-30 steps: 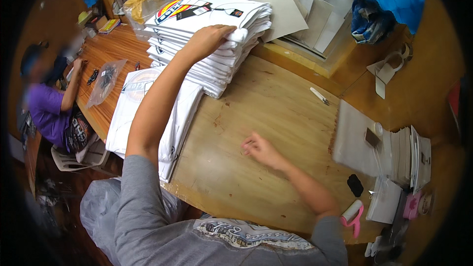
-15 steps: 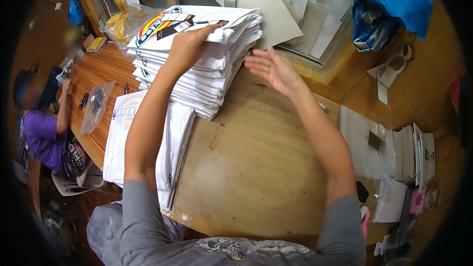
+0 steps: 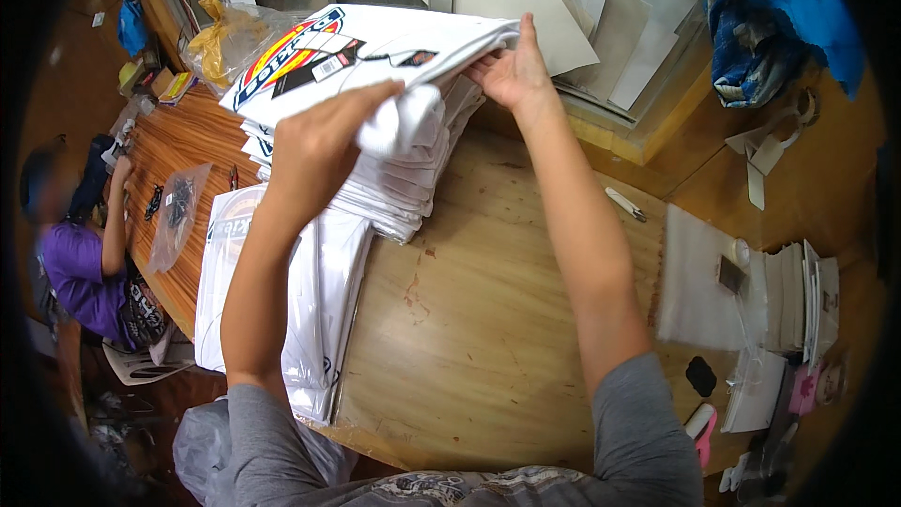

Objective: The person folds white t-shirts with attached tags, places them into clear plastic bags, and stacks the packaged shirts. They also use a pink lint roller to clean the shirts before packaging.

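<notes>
Tabletop (image 3: 479, 319); white garment (image 3: 399, 33), long axis crosswise, print (image 3: 291, 56) leftward

Both bare forearms (image 3: 577, 225) reach across the desk (image 3: 469, 329) toward its far edge; left hand (image 3: 322, 148) back upward, fingers bent in a grip; right hand (image 3: 516, 81) palm turned up, thumb extended
</notes>
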`<state>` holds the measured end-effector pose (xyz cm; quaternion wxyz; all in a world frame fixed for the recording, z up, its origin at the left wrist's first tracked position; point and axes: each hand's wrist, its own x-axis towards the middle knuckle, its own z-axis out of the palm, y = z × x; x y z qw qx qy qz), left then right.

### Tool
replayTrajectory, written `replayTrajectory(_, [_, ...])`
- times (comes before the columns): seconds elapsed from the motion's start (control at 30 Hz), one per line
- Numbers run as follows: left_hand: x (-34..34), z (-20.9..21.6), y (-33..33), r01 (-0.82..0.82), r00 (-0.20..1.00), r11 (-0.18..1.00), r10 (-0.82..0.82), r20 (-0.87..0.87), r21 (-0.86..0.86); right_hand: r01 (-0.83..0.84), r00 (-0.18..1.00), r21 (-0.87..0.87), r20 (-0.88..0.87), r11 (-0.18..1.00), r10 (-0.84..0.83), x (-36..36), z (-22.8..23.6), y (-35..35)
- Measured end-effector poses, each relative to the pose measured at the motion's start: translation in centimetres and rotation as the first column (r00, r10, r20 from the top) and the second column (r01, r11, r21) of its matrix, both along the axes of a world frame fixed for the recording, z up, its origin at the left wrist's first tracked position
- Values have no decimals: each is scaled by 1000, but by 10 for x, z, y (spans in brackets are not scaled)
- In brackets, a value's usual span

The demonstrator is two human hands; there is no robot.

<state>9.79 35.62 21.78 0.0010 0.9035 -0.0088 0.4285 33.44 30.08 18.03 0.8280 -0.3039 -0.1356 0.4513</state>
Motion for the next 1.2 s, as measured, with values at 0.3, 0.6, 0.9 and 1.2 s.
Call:
replayTrajectory(0.3, [-68,-28,-94,162,976,948,-113,-184,273,128,915,-38,391,991,-103,-7,-10,-141])
replayTrajectory(0.6, [-135,-146,-217,714,593,700,-597,-540,10,546,835,-379,181,747,-519,-199,-112,-457])
replayTrajectory(0.9, [-176,-175,-263,713,220,615,-652,-725,-337,390,915,-766,263,511,-305,-326,-164,-563])
replayTrajectory(1.2, [-127,-181,-317,-209,691,511,-526,-495,-834,709,660,-585,748,395,-76,-250,-159,-489])
